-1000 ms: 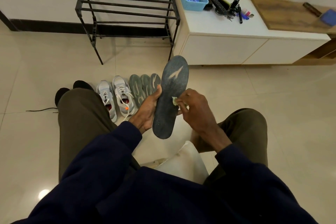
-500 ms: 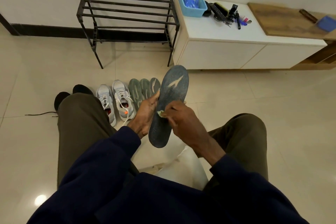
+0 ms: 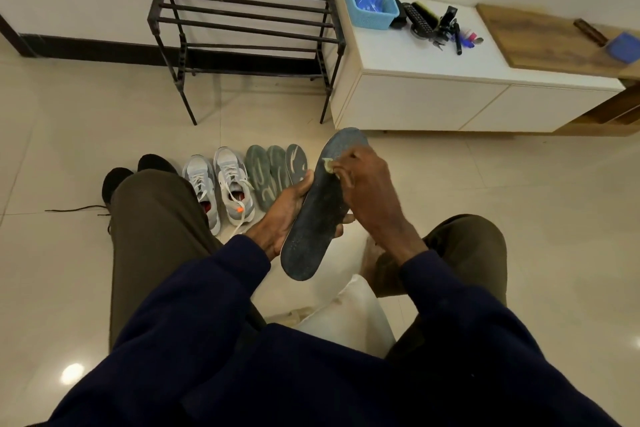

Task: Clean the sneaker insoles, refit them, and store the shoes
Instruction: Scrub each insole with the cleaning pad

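Dark grey foam insole [image 3: 313, 218] being wiped above the person's lap, mid-view.
The left grip [image 3: 284, 215] is grasping the insole's edge from 9 o'clock, with the toe pointing toward 1 o'clock. The right grip [image 3: 367, 191] is pinching a small pale green wipe [image 3: 328, 165] against the toe end. The grey lace-up sneakers [image 3: 221, 184] and three greenish insoles [image 3: 273, 173] are lying on the tiled floor [image 3: 450, 184] at 10 o'clock.

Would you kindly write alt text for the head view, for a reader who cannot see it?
A seated person's left hand holds a dark insole while the right hand presses a small pale wipe near its toe end. On the floor beyond stand two grey sneakers, three more insoles and a black rack.
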